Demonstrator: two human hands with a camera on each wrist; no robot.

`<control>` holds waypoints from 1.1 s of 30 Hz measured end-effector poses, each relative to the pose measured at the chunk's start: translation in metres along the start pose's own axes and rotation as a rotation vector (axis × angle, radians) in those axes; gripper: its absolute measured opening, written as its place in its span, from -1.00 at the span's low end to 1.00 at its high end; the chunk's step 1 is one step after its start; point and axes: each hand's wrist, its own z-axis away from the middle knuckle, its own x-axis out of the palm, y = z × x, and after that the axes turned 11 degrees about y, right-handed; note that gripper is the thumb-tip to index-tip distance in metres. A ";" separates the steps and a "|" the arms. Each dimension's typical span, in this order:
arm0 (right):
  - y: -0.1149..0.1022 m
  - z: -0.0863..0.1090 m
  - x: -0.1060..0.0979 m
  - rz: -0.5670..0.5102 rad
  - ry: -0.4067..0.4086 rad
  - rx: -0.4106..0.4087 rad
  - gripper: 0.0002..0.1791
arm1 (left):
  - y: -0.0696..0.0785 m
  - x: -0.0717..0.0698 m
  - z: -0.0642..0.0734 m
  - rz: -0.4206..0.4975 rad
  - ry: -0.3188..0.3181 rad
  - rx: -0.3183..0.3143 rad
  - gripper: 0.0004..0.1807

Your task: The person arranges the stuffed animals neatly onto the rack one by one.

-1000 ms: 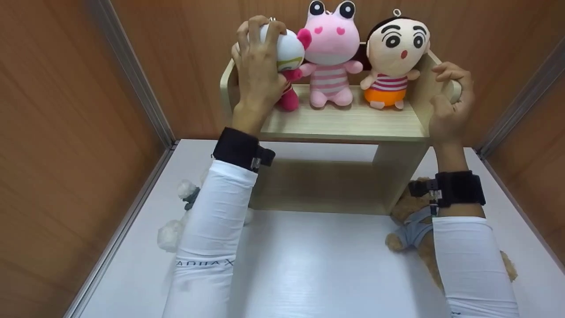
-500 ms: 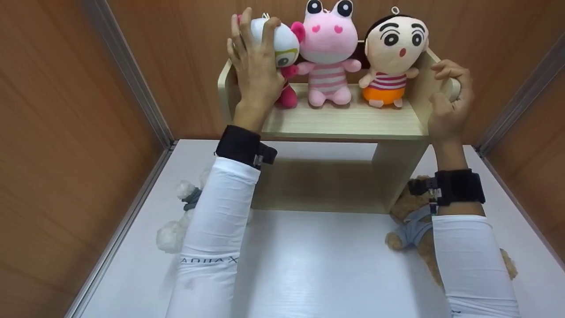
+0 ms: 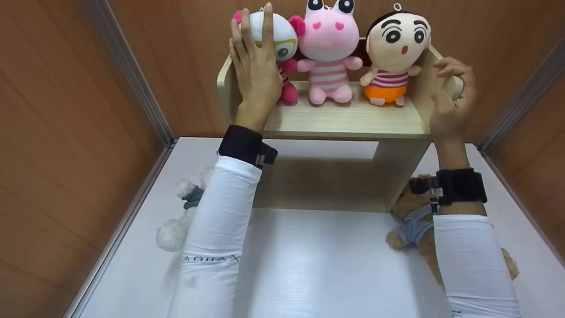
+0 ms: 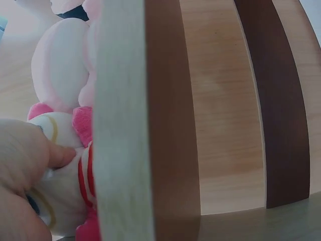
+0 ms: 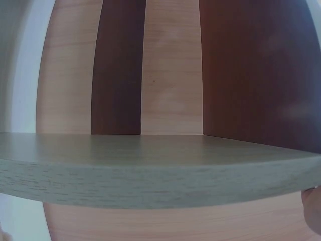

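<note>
Near left, white plush (image 3: 171, 235) (part hidden behind the left sleeve (image 3: 218, 212)); near right, brown bear (image 3: 427, 256), both on white table (image 3: 304, 265). Farther, wooden shelf (image 3: 344, 123), right hand (image 3: 454, 97) fingers curled round its right side panel. Left hand (image 3: 256, 73), fingers nearly straight, touches white-headed doll (image 3: 286, 35) at far left, beside pink frog doll (image 3: 331, 46); orange-shorts doll (image 3: 399, 51) far right.

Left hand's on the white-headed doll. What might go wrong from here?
The left hand partly covers the white-headed doll, so withdrawing carelessly could drag it off the shelf; a sideways nudge might topple the light-pink doll close beside it. The right hand grips the right side panel, so a pull there might shift the shelf.
</note>
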 end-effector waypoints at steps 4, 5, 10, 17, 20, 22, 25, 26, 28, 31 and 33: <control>0.000 0.001 0.000 0.009 0.004 0.017 -0.62 | -0.002 0.004 0.003 -0.012 -0.019 0.007 -0.02; 0.000 0.001 -0.001 0.016 -0.004 0.005 -0.62 | -0.003 0.005 0.003 -0.020 -0.029 0.009 -0.05; 0.001 0.002 -0.002 0.019 -0.015 -0.009 -0.61 | -0.005 0.008 0.007 -0.058 -0.085 0.020 -0.12; 0.000 0.000 -0.001 -0.009 -0.004 -0.020 -0.62 | -0.005 0.009 0.008 -0.056 -0.097 0.024 -0.14; 0.000 0.000 0.000 -0.007 -0.006 -0.035 -0.61 | -0.005 0.010 0.008 -0.060 -0.079 0.027 -0.15; 0.000 0.000 0.000 -0.012 0.001 -0.033 -0.61 | -0.005 0.011 0.008 -0.065 -0.071 0.027 -0.15; 0.001 0.000 0.001 -0.023 0.004 -0.041 -0.61 | -0.006 0.012 0.009 -0.069 -0.071 0.026 -0.15; 0.001 0.000 0.001 -0.024 0.001 -0.051 -0.61 | -0.006 0.012 0.009 -0.074 -0.075 0.028 -0.14; 0.002 0.000 0.001 -0.025 -0.003 -0.057 -0.61 | -0.006 0.012 0.009 -0.077 -0.083 0.031 -0.12; 0.003 0.001 0.001 -0.020 -0.009 -0.058 -0.61 | -0.006 0.010 0.012 -0.088 -0.097 0.038 -0.11; 0.002 0.001 0.001 -0.015 -0.010 -0.054 -0.61 | -0.005 0.007 0.014 -0.100 -0.099 0.049 -0.09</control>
